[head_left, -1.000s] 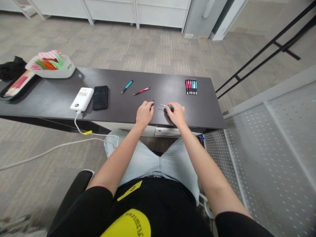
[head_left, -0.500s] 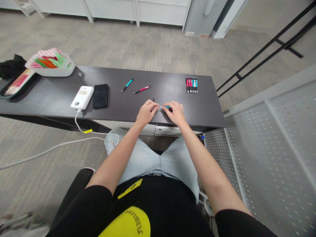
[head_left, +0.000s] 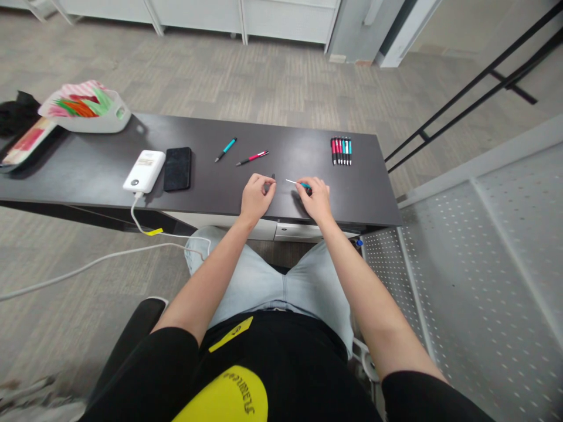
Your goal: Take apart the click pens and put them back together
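Note:
My right hand [head_left: 315, 198] is closed around the blue barrel of a pen [head_left: 304, 185], most of it hidden by the fingers. A thin white refill [head_left: 291, 181] sticks out of that barrel toward the left. Across a small gap, my left hand [head_left: 256, 198] has thumb and forefinger pinched together; whatever is between them is too small to make out. Just beyond its fingertips shows a small dark piece [head_left: 273, 176], partly hidden. Farther back on the dark desk [head_left: 299, 140] lie a blue pen [head_left: 226, 150] and a red pen [head_left: 253, 158].
A row of several red and blue pens [head_left: 342, 151] lies at the desk's right. To the left are a black phone-like slab [head_left: 177, 169], a white power bank [head_left: 145, 170] with a cable [head_left: 136, 214], and a white basket [head_left: 103, 120]. A perforated panel [head_left: 466, 264] stands at right.
My hands have moved apart from where they met at the refill. The left fingers have come off the refill, and more of it now shows, still in the barrel in my right hand.

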{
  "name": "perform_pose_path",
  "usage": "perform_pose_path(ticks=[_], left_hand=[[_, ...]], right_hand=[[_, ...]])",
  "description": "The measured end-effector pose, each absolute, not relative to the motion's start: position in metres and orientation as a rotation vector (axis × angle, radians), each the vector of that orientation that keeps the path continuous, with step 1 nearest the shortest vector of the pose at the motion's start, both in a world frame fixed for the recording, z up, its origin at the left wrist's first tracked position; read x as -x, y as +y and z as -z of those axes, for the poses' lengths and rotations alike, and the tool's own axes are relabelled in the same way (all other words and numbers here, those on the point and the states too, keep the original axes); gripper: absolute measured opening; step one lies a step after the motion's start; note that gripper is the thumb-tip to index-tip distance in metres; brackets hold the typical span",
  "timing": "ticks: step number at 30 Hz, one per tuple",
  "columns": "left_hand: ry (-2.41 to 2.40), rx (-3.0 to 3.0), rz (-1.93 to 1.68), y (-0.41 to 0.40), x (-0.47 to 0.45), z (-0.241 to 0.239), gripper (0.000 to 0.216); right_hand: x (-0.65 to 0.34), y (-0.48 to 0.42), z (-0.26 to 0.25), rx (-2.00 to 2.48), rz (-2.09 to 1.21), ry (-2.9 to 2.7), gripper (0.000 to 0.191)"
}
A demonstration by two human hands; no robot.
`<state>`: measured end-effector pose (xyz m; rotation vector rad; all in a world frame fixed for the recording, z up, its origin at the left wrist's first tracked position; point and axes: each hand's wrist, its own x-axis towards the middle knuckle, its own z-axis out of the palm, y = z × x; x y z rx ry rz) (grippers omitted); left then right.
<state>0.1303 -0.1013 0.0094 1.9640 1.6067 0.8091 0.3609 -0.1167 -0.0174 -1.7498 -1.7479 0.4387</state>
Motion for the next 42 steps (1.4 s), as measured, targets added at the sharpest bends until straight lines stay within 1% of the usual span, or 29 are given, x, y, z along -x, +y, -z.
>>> perform_pose_path(ticks=[3, 8, 12, 18, 21, 24, 30, 37, 42], left_hand=[[1.631, -2.008, -0.812, -0.099, -0.129, -0.013, 0.028], [1.618, -2.097, -0.706, -0.087, -0.127, -0.022, 0.039], [1.584, -2.271, -0.518, -0.079, -0.132, -0.032, 0.046], [1.593, -2.407, -0.240, -0.072, -0.143, -0.040, 0.049], [1.575, -2.418, -0.199, -0.068, -0.145, -0.043, 0.046], [1.552, -2.411, -0.174, -0.063, -0.144, -0.046, 0.039], [1.606, -2.399, -0.198, -0.058, -0.141, -0.044, 0.026], [1.637, -2.334, -0.311, -0.046, -0.141, -0.032, 0.021], [1.653, -2.348, -0.270, -0.046, -0.142, -0.033, 0.026]], right_hand=[[-0.361, -0.117, 0.017, 1.734, -0.442, -1.730, 0.025], [-0.361, -0.118, 0.015, 1.705, -0.482, -1.706, 0.024], [-0.360, -0.118, 0.012, 1.716, -0.496, -1.698, 0.022], [-0.360, -0.118, 0.011, 1.721, -0.500, -1.683, 0.021], [-0.361, -0.118, 0.014, 1.661, -0.484, -1.667, 0.023], [-0.363, -0.117, 0.016, 1.635, -0.478, -1.663, 0.023], [-0.362, -0.116, 0.011, 1.711, -0.500, -1.689, 0.021], [-0.359, -0.119, 0.003, 1.751, -0.526, -1.713, 0.023], [-0.359, -0.119, 0.003, 1.755, -0.538, -1.711, 0.022]])
